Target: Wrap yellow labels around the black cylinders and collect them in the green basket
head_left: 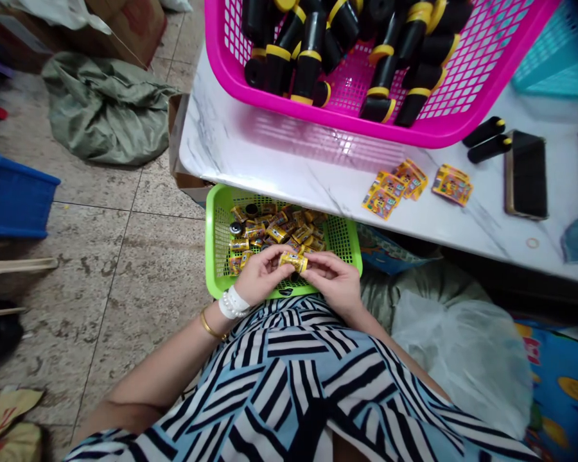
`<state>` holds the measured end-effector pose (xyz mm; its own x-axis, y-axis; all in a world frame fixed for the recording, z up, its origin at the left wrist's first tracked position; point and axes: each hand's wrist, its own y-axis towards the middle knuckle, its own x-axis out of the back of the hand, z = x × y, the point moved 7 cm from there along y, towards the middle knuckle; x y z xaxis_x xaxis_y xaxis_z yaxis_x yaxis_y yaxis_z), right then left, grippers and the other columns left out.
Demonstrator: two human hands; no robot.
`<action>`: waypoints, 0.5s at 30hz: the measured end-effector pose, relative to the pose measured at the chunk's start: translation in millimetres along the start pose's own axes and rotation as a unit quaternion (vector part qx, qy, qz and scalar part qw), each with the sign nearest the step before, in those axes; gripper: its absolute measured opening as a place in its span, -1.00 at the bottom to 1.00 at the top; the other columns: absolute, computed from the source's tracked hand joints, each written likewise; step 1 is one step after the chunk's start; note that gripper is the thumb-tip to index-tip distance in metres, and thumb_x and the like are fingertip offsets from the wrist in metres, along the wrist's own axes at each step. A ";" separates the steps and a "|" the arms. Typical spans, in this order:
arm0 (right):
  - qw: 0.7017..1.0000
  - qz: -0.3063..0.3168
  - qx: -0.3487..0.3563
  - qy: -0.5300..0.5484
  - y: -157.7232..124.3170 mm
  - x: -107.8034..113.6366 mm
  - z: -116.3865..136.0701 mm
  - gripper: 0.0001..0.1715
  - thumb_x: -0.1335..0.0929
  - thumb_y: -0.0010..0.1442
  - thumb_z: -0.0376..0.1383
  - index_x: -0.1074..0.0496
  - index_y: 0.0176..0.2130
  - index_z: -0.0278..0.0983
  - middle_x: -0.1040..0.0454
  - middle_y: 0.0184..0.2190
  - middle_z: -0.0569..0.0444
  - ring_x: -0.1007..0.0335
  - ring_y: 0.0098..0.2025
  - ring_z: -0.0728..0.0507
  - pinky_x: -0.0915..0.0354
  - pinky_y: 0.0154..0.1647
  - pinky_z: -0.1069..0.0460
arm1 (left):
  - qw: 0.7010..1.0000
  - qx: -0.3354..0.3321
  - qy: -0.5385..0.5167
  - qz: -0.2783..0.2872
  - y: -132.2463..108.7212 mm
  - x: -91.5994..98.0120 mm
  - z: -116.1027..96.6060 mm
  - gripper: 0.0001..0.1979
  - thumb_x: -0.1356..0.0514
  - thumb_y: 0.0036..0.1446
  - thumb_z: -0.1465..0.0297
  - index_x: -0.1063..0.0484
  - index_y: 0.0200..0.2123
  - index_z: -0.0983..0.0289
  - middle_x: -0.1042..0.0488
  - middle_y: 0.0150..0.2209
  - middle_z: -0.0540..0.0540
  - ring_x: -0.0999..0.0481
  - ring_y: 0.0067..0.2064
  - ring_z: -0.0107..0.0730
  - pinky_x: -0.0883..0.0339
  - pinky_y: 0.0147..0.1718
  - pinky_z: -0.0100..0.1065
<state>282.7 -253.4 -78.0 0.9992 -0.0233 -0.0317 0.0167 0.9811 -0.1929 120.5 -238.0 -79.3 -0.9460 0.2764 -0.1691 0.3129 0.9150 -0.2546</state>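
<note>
Between my two hands is a small cylinder with a yellow printed label [293,261], held sideways over the green basket [212,256]. My left hand [262,276], with a white band and beads at the wrist, pinches its left end. The fingers of my right hand [334,282] close on its right end. Below and beyond my hands, several similar yellow-labelled cylinders [277,232] fill the basket, some showing black ends. Yellow printed stickers [384,192] lie in a loose pile on the marble-patterned table [318,173], with another small stack [453,185] to their right.
A pink basket [347,119] of black cylinders with yellow rings stands on the table. Two black cylinders [489,147] and a phone [526,173] lie to its right. A green sack [108,109] and a blue bin [17,192] are on the floor at left.
</note>
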 end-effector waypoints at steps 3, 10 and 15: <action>0.994 -0.009 -0.081 0.068 -1.9 0.4 -10.5 -0.64 -0.58 -0.12 -0.31 -0.62 -0.23 -0.20 -0.60 -0.27 0.06 -0.55 -0.30 -0.06 -0.53 -0.16 0.01 | 0.986 -0.102 0.132 -0.001 -1.5 -1.8 -17.1 -0.75 -0.25 0.16 0.38 -0.46 -0.08 0.29 -0.53 -0.13 0.17 -0.51 -0.10 -0.26 -0.36 -0.05 -0.24; 0.944 -0.005 -0.239 0.226 -5.8 -9.0 -28.1 -0.59 -0.61 -0.21 -0.25 -0.62 -0.29 -0.29 -0.63 -0.38 0.04 -0.55 -0.46 -0.04 -0.51 -0.32 0.05 | 0.909 -0.304 0.284 0.035 -9.0 -10.9 -42.9 -0.71 -0.20 0.19 0.47 -0.45 0.00 0.27 -0.53 -0.12 0.21 -0.51 -0.06 -0.25 -0.42 -0.06 -0.19; 0.908 0.040 -0.291 0.299 -7.8 -21.1 -36.5 -0.65 -0.60 -0.16 -0.24 -0.60 -0.34 -0.34 -0.60 -0.45 0.08 -0.53 -0.48 0.00 -0.51 -0.34 0.10 | 0.882 -0.320 0.335 0.084 -8.2 -12.6 -43.9 -0.68 -0.18 0.19 0.55 -0.47 0.01 0.22 -0.51 -0.04 0.23 -0.51 -0.02 -0.25 -0.42 -0.04 -0.20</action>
<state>260.2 -267.5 -111.6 0.7954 -0.2281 -0.5616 -0.2496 0.7210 -0.6465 126.2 -236.0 -33.3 -0.7954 0.3395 0.5021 0.5445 0.7641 0.3458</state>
